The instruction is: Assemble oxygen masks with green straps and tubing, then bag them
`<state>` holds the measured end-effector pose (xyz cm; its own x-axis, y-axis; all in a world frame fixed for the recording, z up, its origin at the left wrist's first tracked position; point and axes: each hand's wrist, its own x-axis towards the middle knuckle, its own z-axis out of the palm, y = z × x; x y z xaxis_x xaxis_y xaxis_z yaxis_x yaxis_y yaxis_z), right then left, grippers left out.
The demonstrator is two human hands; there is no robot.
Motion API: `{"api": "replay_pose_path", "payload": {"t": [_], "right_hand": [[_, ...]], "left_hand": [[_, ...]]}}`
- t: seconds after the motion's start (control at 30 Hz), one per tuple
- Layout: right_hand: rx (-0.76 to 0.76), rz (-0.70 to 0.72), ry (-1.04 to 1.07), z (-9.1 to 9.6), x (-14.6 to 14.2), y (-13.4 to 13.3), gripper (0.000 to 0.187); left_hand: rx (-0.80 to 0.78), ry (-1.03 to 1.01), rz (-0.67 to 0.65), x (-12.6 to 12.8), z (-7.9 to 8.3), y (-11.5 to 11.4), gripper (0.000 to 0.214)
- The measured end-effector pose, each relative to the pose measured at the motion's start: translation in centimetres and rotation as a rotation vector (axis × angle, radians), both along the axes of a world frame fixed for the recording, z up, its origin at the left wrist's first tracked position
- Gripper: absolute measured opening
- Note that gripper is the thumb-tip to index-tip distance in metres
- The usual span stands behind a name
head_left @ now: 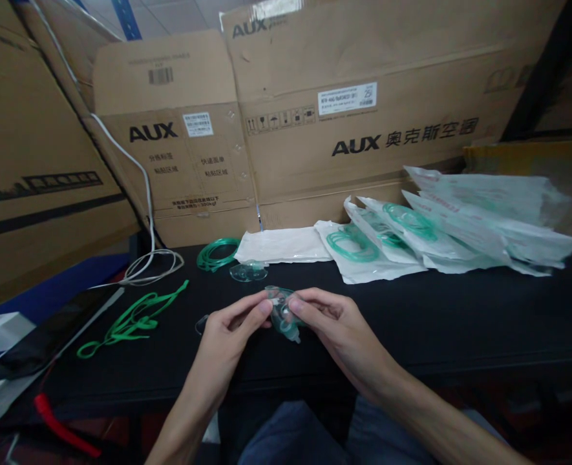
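Observation:
Between my two hands is a clear green-tinted oxygen mask [286, 323], held just above the black table at the middle of the view. My left hand [240, 320] pinches its left edge near a small white piece, with thumb and fingers closed. On the other side my right hand [322, 313] grips the mask with thumb and fingertips. The mask's narrow spout points down toward me. Behind it lies another clear mask [249, 272], beside a coil of green tubing [218, 254]. Part of a clear item [201, 325] peeks out left of my left hand.
Green elastic straps [135, 320] lie on the left of the table [460, 323]. A white cable [147, 187] runs down to a dark flat device [48, 336]. White packets [363, 258], some with green tubing, overlap at the back right. Cardboard boxes [295, 142] wall off the back.

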<state>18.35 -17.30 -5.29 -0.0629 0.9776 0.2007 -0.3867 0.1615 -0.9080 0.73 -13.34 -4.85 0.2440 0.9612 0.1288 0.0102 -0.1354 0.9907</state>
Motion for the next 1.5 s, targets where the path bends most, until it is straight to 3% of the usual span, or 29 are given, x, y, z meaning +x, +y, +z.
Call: {"api": "replay_pose_path", "payload": {"t": [0.33, 1.5], "right_hand": [[0.027, -0.14, -0.077, 0.0, -0.3, 0.0, 0.02], [-0.002, -0.065, 0.013, 0.0, -0.2, 0.0, 0.019]], "left_hand": [[-0.038, -0.035, -0.076, -0.3, -0.4, 0.2, 0.039], [-0.196, -0.208, -0.067, 0.1, 0.7, -0.2, 0.035]]}}
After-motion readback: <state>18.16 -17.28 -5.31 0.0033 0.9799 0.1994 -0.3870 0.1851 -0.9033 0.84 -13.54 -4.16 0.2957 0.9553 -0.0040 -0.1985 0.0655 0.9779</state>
